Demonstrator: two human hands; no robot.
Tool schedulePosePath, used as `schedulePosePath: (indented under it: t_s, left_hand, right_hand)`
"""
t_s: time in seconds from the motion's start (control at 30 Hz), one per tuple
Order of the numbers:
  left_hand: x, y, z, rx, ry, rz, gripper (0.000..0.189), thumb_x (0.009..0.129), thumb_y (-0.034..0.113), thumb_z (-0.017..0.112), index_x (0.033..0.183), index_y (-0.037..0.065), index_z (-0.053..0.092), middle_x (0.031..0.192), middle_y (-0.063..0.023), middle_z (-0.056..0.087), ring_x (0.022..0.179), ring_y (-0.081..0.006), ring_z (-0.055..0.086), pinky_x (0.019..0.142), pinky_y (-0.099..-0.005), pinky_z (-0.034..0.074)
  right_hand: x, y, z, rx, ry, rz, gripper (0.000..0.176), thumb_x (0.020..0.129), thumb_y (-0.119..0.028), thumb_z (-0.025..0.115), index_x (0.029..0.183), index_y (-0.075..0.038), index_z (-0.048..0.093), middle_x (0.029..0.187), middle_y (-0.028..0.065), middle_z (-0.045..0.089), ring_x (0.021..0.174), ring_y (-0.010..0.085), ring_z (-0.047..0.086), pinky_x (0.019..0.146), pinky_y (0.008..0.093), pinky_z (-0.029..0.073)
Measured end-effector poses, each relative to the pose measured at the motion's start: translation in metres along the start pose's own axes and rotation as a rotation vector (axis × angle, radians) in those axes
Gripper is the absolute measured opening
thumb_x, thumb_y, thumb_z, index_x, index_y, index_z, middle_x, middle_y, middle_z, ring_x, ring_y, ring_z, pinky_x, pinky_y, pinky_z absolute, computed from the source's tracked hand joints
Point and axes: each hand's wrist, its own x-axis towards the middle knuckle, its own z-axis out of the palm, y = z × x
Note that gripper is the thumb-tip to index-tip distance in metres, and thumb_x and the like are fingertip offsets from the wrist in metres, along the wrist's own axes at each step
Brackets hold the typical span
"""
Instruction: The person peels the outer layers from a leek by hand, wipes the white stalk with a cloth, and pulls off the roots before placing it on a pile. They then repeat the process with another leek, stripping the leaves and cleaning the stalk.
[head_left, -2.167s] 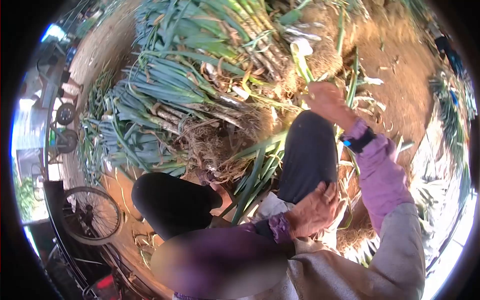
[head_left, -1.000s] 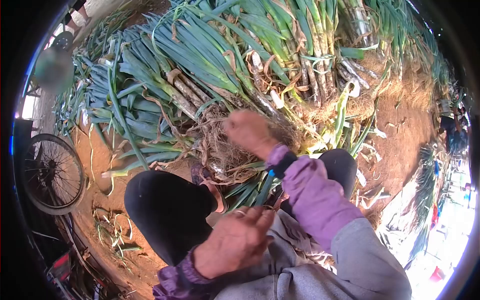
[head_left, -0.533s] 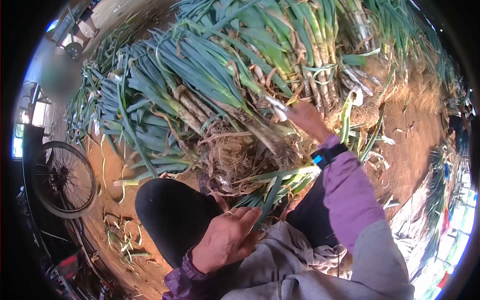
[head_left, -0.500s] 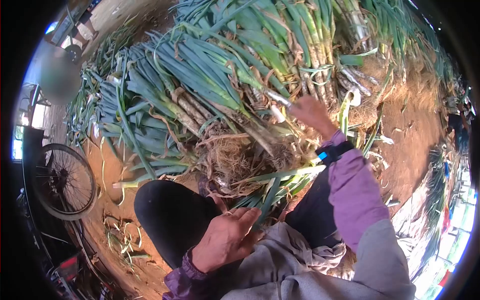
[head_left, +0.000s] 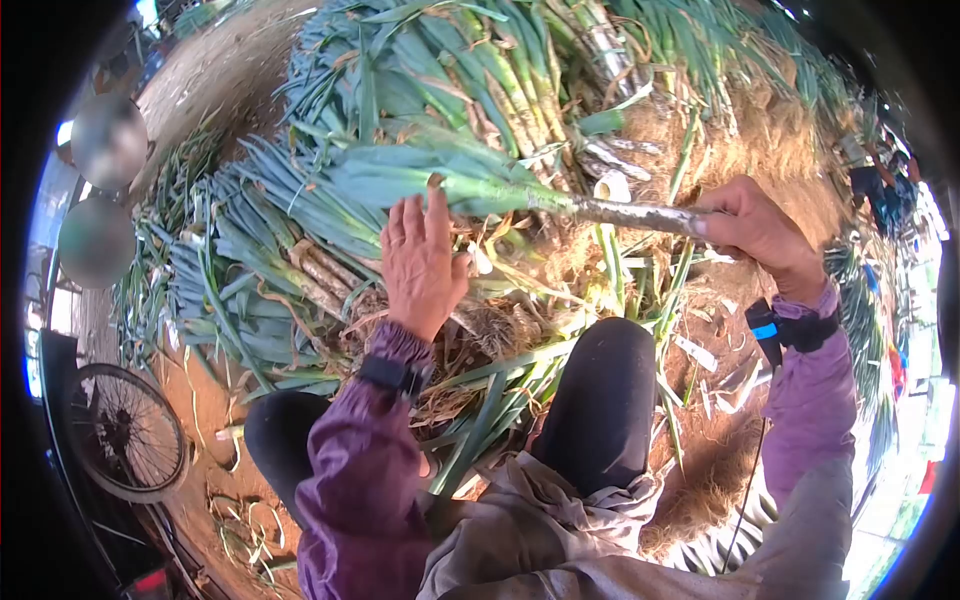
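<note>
A long leek (head_left: 560, 203) lies almost level across my view, its dirty pale stem to the right and its broad green leaves to the left. My right hand (head_left: 752, 232) grips the stem end between thumb and fingers. At the leafy part, my left hand (head_left: 418, 258) is open, fingers stretched upward and fingertips right at the lower edge of the leaves. Behind and below them lies a pile of leeks (head_left: 290, 235) with shaggy roots.
More leeks (head_left: 480, 80) are heaped at the back, with further rows to the right. Loose leaves (head_left: 480, 420) and trimmings lie between my knees. A spoked wheel (head_left: 125, 432) stands at left. Blurred round patches cover the upper left.
My right hand has pulled a leek out of the pile and carried it right. My left hand has risen from my lap to the leaves. The view has shifted slightly.
</note>
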Motion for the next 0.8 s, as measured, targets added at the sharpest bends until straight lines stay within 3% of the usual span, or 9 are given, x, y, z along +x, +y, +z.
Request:
schedulePosePath:
  t_s: [0.1, 0.2, 0.33, 0.43, 0.53, 0.57, 0.63, 0.7, 0.8]
  left_hand:
    - [0.024, 0.029, 0.014, -0.019, 0.058, 0.043, 0.079, 0.07, 0.01, 0.072, 0.14, 0.003, 0.038, 0.134, -0.0216, 0.045, 0.129, -0.0382, 0.04, 0.11, -0.0497, 0.028]
    - [0.039, 0.024, 0.02, 0.015, 0.205, 0.206, 0.061, 0.07, 0.009, 0.068, 0.127, 0.002, 0.048, 0.124, -0.0199, 0.055, 0.119, -0.0374, 0.051, 0.102, -0.0496, 0.04]
    - [0.077, 0.04, -0.057, 0.035, 0.299, 0.399, 0.041, 0.07, 0.007, 0.065, 0.109, 0.002, 0.054, 0.111, -0.0197, 0.063, 0.104, -0.035, 0.062, 0.089, -0.0445, 0.051]
    - [0.116, 0.075, -0.149, 0.195, 0.507, 0.632, 0.037, 0.067, 0.007, 0.069, 0.101, 0.007, 0.055, 0.092, -0.0087, 0.064, 0.08, -0.0281, 0.064, 0.065, -0.0397, 0.052]
    - [0.12, 0.105, -0.212, 0.115, 0.225, 0.565, 0.026, 0.068, 0.011, 0.072, 0.089, 0.006, 0.057, 0.078, -0.0138, 0.06, 0.071, -0.0327, 0.061, 0.06, -0.0418, 0.048]
    - [0.119, 0.106, -0.222, 0.064, 0.084, 0.482, 0.024, 0.068, 0.012, 0.072, 0.086, 0.004, 0.058, 0.074, -0.0156, 0.058, 0.069, -0.034, 0.06, 0.059, -0.042, 0.047]
    - [0.113, 0.105, -0.236, -0.043, -0.147, 0.343, 0.02, 0.069, 0.013, 0.072, 0.081, 0.001, 0.059, 0.067, -0.0185, 0.055, 0.064, -0.0358, 0.058, 0.058, -0.0417, 0.045]
    - [0.104, 0.095, -0.242, -0.158, -0.314, 0.234, 0.019, 0.069, 0.013, 0.071, 0.076, -0.002, 0.061, 0.062, -0.0208, 0.052, 0.06, -0.0366, 0.056, 0.058, -0.0409, 0.044]
    - [0.079, 0.083, -0.241, -0.327, -0.505, 0.064, 0.02, 0.072, 0.01, 0.07, 0.085, -0.005, 0.066, 0.064, -0.0074, 0.058, 0.062, -0.0138, 0.055, 0.06, -0.0307, 0.044]
  right_hand:
    - [-0.033, -0.001, -0.014, 0.036, -0.027, -0.03, 0.031, 0.082, -0.027, 0.066, 0.063, -0.004, 0.06, 0.051, -0.006, 0.04, 0.046, 0.0033, 0.034, 0.043, 0.0252, 0.022]
    - [-0.052, 0.012, -0.03, 0.09, -0.081, -0.086, 0.032, 0.083, -0.03, 0.068, 0.068, -0.003, 0.065, 0.049, -0.0048, 0.042, 0.042, 0.0033, 0.034, 0.039, 0.0251, 0.024]
    - [-0.065, 0.027, -0.079, 0.143, -0.032, -0.265, 0.035, 0.085, -0.036, 0.069, 0.078, -0.002, 0.07, 0.051, 0.0005, 0.052, 0.037, 0.0042, 0.038, 0.031, 0.0246, 0.03]
    - [-0.079, 0.03, -0.114, 0.311, 0.095, -0.581, 0.038, 0.087, -0.037, 0.067, 0.087, 0.001, 0.069, 0.056, 0.0048, 0.058, 0.038, 0.0048, 0.046, 0.032, 0.0212, 0.036]
    - [-0.084, 0.029, -0.139, 0.359, 0.172, -0.548, 0.044, 0.09, -0.038, 0.063, 0.096, 0.005, 0.065, 0.061, 0.0064, 0.061, 0.04, 0.0072, 0.051, 0.035, 0.0174, 0.038]
    - [-0.084, 0.031, -0.141, 0.37, 0.153, -0.481, 0.043, 0.092, -0.039, 0.061, 0.103, 0.003, 0.064, 0.068, 0.0062, 0.061, 0.052, 0.01, 0.056, 0.044, 0.0199, 0.042]
    - [-0.06, 0.041, -0.109, 0.426, 0.529, -0.457, 0.057, 0.098, -0.055, 0.044, 0.101, -0.002, 0.065, 0.084, 0.0058, 0.065, 0.074, 0.0114, 0.061, 0.07, 0.0302, 0.05]
    - [-0.03, 0.062, -0.074, 0.957, 0.479, -0.5, 0.064, 0.097, -0.06, 0.039, 0.112, -0.002, 0.061, 0.092, 0.0072, 0.065, 0.08, 0.0167, 0.061, 0.075, 0.0324, 0.05]
    - [-0.004, 0.049, 0.024, 1.277, 0.254, -0.486, 0.071, 0.097, -0.062, 0.038, 0.128, 0.001, 0.049, 0.108, 0.015, 0.063, 0.087, 0.0263, 0.062, 0.083, 0.0377, 0.05]
